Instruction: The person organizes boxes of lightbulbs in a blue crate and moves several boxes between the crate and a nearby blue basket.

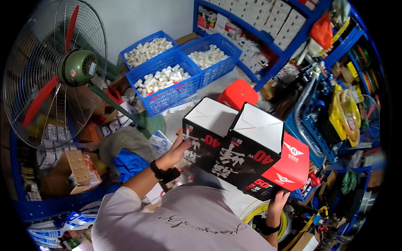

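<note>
Three cardboard boxes are held side by side in a row in front of me. The outer ones are a black box with a white top (201, 138) and a red-and-black box (289, 160); between them is a second black box with a white top (248, 153). My left hand (180, 149) presses on the side of the leftmost box. At the lower corner of the red-and-black box is my right hand (279, 200), its fingers partly hidden beneath it. Both wrists carry dark bands.
Blue crates (169, 94) of white pipe fittings stand beyond the boxes, near a red plastic container (238, 94). A large green fan (77, 67) is at left. Blue shelving (267, 39) with stacked cartons rises at the back. Coiled yellow cable (284, 226) lies by my right arm.
</note>
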A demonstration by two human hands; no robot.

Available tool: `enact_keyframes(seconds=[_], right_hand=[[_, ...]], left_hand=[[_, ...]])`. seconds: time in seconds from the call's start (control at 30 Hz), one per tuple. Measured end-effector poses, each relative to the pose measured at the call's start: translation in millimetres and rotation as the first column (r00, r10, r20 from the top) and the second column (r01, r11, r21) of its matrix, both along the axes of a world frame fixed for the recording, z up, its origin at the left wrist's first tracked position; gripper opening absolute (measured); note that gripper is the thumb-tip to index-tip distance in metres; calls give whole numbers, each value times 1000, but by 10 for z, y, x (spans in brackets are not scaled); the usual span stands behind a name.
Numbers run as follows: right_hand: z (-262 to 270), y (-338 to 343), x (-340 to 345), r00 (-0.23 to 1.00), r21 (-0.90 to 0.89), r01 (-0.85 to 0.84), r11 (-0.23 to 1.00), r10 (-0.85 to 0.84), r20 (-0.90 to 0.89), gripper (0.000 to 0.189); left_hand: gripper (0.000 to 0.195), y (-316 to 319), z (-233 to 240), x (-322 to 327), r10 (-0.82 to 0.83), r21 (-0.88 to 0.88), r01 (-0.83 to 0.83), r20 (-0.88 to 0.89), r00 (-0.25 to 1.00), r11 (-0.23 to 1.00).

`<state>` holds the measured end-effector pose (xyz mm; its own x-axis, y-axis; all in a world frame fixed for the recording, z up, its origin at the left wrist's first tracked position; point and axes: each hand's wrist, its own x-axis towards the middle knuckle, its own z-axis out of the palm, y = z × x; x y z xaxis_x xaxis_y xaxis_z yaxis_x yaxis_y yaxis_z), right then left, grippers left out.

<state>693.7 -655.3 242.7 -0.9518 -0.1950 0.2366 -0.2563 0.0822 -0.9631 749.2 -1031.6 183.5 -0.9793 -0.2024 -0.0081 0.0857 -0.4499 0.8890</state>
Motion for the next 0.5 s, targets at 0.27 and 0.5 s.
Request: enact_keyframes(seconds=[0.27, 0.5], right_hand=[[51, -816, -851, 974, -115, 75, 991, -48, 222, 66], [174, -1328, -1254, 945, -159, 133, 978, -77, 319, 63]], left_hand=[[54, -677, -51, -893, 31, -179, -48, -100, 995, 983], [53, -1170, 98, -1466, -42, -239, 47, 26, 999, 970]])
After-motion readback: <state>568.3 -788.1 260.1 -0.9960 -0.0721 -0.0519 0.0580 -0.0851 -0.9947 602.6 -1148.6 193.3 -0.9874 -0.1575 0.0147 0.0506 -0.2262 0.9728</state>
